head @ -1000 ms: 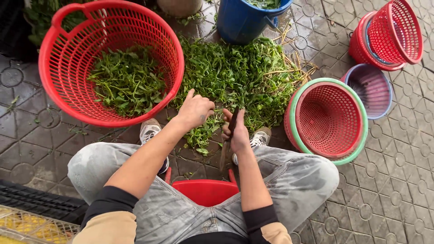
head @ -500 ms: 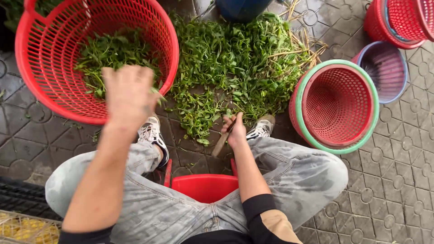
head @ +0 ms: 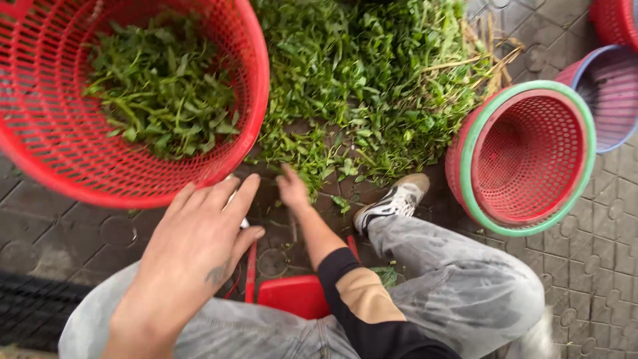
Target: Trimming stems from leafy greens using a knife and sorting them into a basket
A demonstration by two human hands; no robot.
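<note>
**On the paved ground: greens, baskets, two hands**

Across the far middle of the paving spreads the loose pile of leafy greens (head: 372, 86), the largest thing in view, reaching from the big basket on the left to the nested baskets on the right. A few dry straw stalks (head: 488, 56) lie at its far right edge.

Far left: a large red mesh basket (head: 40, 143), tilted toward the viewer, with sorted greens (head: 159, 86) heaped inside. Its near rim stands between the left hand and the pile.

Right: a red mesh basket with a green rim (head: 528, 156), lying tipped on its side, mouth facing the viewer. Just behind it, a purple basket with a blue rim (head: 615, 100); a further red one is cut off at the top right corner.

Near: grey-trousered legs (head: 458, 292) of the seated person, a red stool (head: 292, 296) between them, one pale sneaker (head: 392, 203) touching the near fringe of the pile.

Left hand (head: 199, 249): raised close to the camera, fingers loosely spread and open, nothing held, just near of the big basket's rim. It hides part of the ground below it.

Right hand (head: 292, 189): low at the near edge of the pile, fingers down among the leaves; whether it grips stems, cannot tell. Dark sleeve with tan band on the forearm.
</note>
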